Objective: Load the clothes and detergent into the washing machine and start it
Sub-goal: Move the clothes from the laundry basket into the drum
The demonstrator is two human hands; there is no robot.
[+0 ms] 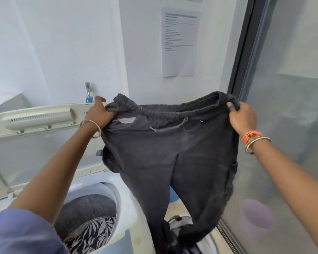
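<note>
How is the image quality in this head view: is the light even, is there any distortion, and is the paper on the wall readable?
Head view: soft, even daylight, no hard shadows; wide-angle lens bends the door frame and washer lid; the wall notice is too blurred to read; the dark trousers show little fabric detail.

Notice (179,43) text illegibly blurred; trouser legs (165,208) cut off below.

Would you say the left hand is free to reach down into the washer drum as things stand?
Probably not yet. The left hand grips the waistband of the dark trousers, as does the right hand. The drum sits open below with its lid raised, so nothing else blocks it.
</note>
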